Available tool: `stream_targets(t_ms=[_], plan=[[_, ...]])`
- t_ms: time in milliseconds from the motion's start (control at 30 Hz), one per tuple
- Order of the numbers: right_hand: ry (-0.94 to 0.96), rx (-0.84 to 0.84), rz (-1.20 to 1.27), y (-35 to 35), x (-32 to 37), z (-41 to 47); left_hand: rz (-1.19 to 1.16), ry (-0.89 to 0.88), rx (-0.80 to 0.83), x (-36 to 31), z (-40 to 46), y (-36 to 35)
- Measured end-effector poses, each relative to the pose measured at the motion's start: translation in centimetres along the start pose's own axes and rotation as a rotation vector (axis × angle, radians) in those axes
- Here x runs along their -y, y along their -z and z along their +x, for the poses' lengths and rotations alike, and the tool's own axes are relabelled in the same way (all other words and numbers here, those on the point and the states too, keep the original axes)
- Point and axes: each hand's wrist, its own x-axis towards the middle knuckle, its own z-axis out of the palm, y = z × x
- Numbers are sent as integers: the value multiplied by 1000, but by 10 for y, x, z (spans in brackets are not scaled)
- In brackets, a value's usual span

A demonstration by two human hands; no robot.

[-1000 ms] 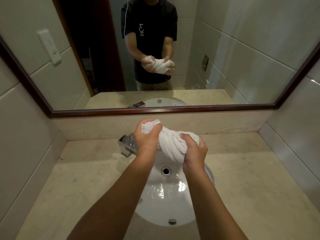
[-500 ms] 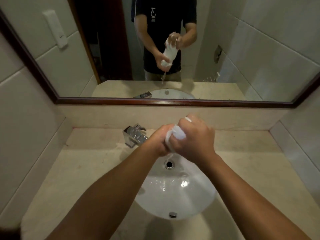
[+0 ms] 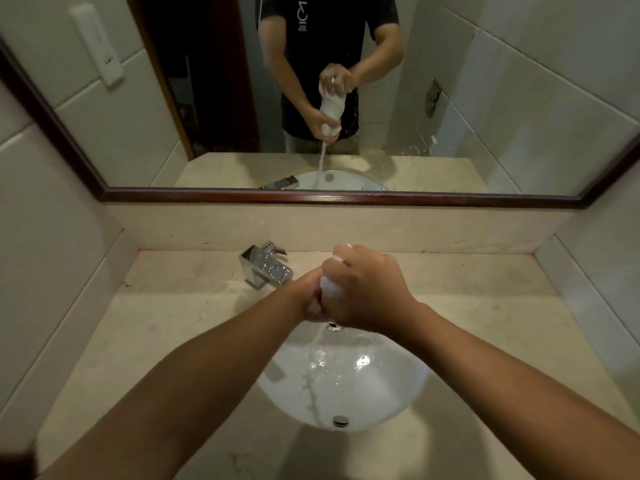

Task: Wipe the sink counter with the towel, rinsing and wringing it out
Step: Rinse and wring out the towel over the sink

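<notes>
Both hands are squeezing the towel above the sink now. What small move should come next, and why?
Probably keep twisting a moment longer over the sink. Both the left hand and right hand grip the towel, and a thin stream of water runs from it into the basin, so it seems too wet for wiping the counter.

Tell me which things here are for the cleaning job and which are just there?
For the job: towel, left hand, right hand, sink, counter, faucet.

Just there: mirror, wall tiles.
</notes>
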Motion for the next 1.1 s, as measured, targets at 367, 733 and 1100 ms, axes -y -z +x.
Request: stream_targets(t_ms=[367, 733, 1100], plan=[[-1513, -280, 1130, -14, -12, -24, -531, -174, 174, 14, 7, 37], [-1775, -30, 1903, 0, -3, -36, 1087, -1468, -314, 20, 13, 51], [-1813, -28, 1884, -2, -9, -43, 1620, -1913, -84, -40, 4, 45]])
